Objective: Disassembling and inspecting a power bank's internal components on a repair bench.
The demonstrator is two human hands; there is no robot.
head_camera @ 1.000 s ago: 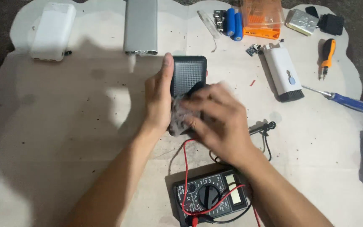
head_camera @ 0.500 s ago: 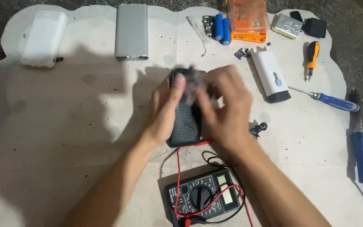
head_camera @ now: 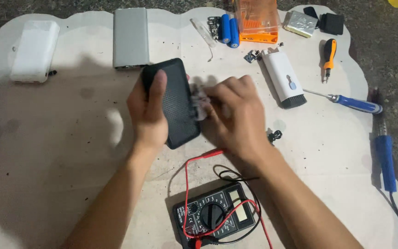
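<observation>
Two hands are in view, a left hand [head_camera: 147, 115] and a right hand [head_camera: 236, 115]. There are three flat power banks: one black [head_camera: 176, 103], one grey [head_camera: 130, 38] and one white [head_camera: 34, 50]. Two blue cylindrical batteries [head_camera: 229, 30] lie side by side at the far edge. There are two screwdrivers, one orange-handled [head_camera: 329, 53] and one blue-handled [head_camera: 353, 103]. There is one multimeter [head_camera: 215, 216], one orange plastic box [head_camera: 257, 20], one soldering iron [head_camera: 385, 154] and one white case with a dark end [head_camera: 284, 78].
</observation>
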